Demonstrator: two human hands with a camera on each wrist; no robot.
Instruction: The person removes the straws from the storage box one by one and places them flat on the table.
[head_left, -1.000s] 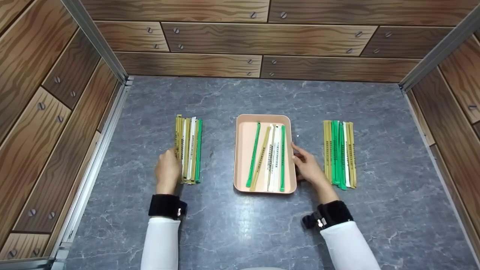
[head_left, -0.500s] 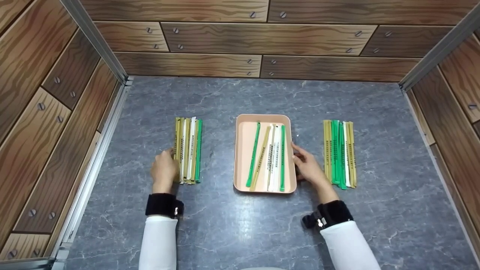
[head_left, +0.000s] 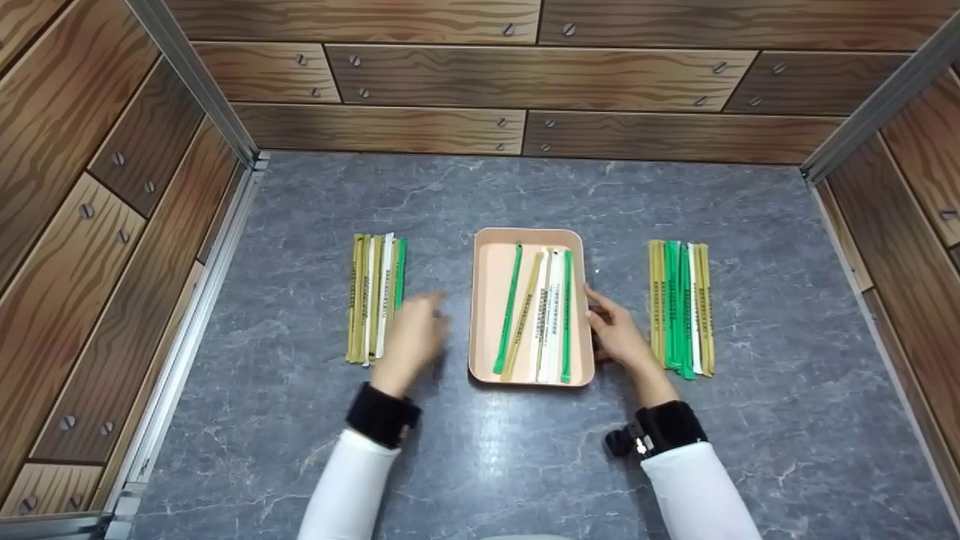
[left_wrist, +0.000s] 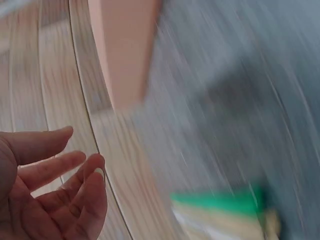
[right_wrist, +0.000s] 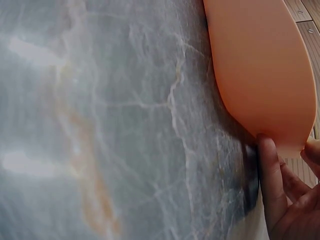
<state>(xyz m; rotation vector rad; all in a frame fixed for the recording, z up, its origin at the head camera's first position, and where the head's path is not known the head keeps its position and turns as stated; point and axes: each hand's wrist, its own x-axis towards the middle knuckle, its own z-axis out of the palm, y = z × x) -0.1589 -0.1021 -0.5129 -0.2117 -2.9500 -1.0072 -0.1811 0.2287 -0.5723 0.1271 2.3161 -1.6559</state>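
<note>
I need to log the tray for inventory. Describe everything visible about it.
The tray is a shallow, peach-pink rectangle with rounded corners and a low raised rim, smooth and matte like plastic. It lies flat on the grey marbled table, mid-table, long side running away from the person. Inside lie loose sticks: green, tan and white ones, roughly lengthwise, crowded toward the right. The right hand touches its right rim, fingers against the outer wall. The left hand is close to its left side, apart from it.

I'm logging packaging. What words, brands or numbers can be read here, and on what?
No text can be read.
Strips in the tray: dark print along them, too small to read.
Left pile: same print, too small.
Right pile: same print, too small.
Both wrist views: no print visible.
</note>
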